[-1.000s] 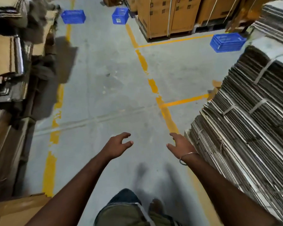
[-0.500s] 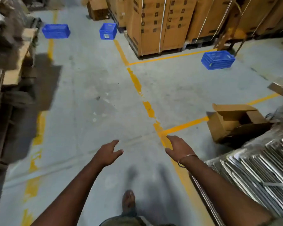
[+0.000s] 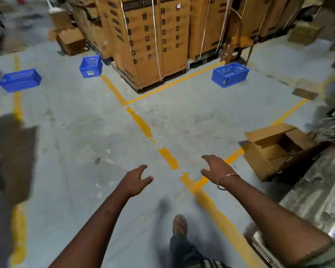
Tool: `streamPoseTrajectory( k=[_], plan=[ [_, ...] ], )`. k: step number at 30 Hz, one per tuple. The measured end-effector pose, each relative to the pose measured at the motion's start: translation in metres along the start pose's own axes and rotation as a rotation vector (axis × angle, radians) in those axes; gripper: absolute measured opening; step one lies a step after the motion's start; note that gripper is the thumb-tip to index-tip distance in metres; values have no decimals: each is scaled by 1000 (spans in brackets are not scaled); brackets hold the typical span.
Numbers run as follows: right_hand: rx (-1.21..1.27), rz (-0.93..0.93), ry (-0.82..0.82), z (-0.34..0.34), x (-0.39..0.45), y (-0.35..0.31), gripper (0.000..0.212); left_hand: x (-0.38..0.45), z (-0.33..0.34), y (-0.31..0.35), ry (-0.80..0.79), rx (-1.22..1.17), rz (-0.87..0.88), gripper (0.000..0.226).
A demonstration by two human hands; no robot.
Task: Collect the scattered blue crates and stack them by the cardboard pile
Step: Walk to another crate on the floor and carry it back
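Three blue plastic crates stand apart on the grey floor: one crate [image 3: 20, 79] at the far left, a second crate [image 3: 91, 66] beside the tall boxes, and a third crate [image 3: 230, 74] at the right past a yellow line. My left hand [image 3: 136, 179] and my right hand [image 3: 217, 168] reach forward over the floor, fingers loosely spread, holding nothing. The pile of flattened cardboard [image 3: 317, 192] shows blurred along the right edge.
A strapped stack of tall brown cartons [image 3: 153, 39] stands ahead. An open cardboard box [image 3: 275, 149] lies on its side at the right. Yellow floor lines [image 3: 143, 124] cross the aisle. Dark goods line the left edge. My foot [image 3: 180, 225] steps forward.
The view has moved forward and turned right; the crates sit nearer and lower in view. The cardboard pile has slid to the right edge and the open box is closer. Both hands stay empty.
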State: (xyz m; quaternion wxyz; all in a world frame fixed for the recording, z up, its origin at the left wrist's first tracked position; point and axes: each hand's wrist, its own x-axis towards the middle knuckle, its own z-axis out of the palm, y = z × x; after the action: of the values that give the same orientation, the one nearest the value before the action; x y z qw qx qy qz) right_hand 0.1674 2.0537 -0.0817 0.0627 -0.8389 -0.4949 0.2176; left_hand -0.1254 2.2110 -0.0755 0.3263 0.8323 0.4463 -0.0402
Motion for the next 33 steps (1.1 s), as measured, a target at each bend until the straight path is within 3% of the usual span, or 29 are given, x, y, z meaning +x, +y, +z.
streamPoseTrajectory(
  k=[15,26,33],
  plan=[
    [92,160,22,-112,305,13,69,330,-132,42,-71,-19,126,67],
    [171,323,186,-173,508,-9,62,593,-235,40,-217,87,208,66],
    [248,431,254,-212,595,13,61,724,-273,87,-282,156,296,66]
  ],
)
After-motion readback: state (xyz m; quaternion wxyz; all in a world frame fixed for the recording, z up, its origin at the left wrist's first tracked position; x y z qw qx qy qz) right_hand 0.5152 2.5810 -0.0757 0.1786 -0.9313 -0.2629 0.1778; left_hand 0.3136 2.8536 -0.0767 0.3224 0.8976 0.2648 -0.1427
